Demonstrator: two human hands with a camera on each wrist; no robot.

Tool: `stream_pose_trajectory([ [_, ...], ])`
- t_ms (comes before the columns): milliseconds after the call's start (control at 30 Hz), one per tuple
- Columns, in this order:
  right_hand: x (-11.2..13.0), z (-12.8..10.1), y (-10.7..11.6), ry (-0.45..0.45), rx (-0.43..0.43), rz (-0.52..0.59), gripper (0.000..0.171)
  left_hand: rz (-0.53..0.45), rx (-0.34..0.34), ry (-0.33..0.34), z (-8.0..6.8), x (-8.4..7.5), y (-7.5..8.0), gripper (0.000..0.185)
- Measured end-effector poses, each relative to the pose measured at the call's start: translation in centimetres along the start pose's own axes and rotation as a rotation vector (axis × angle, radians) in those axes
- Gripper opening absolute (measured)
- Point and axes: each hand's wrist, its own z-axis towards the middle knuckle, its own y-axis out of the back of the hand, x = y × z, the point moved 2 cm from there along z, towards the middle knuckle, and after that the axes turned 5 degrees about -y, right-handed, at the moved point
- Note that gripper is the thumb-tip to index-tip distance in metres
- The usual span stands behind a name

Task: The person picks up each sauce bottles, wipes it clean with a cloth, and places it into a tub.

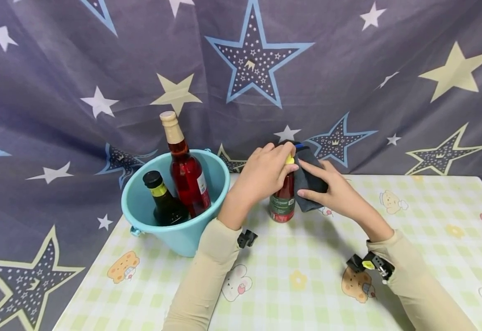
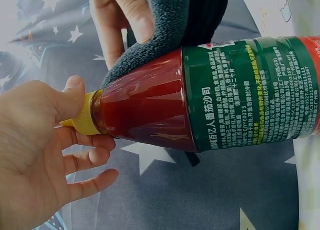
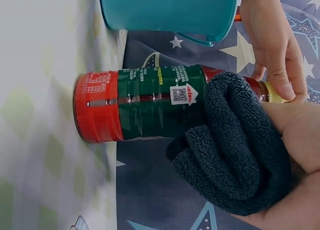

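A glass ketchup bottle (image 1: 283,204) with a green and red label stands upright on the table. My left hand (image 1: 261,172) pinches its yellow cap (image 2: 86,117) between thumb and index finger; the other fingers spread loosely below in the left wrist view. In my right hand (image 1: 338,191) is a folded dark grey towel (image 3: 240,150), gripped between thumb and fingers. The towel lies against the bottle's right side, along the neck and shoulder, and covers part of the glass in the right wrist view.
Left of my left forearm stands a light blue bucket (image 1: 172,241). Inside it lean a red bottle (image 1: 187,179) with a cream-coloured top and a dark bottle (image 1: 168,209) with a black cap. A star-patterned cloth (image 1: 332,27) hangs behind the checked tablecloth (image 1: 290,303).
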Motion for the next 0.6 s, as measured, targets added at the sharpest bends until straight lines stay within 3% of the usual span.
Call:
stream_pose_trajectory([
  [600,-0.92,0.26,-0.33,-0.019,0.05,-0.014,0.069,-0.028,-0.004,-0.001,0.0,0.17,-0.33,0.031],
])
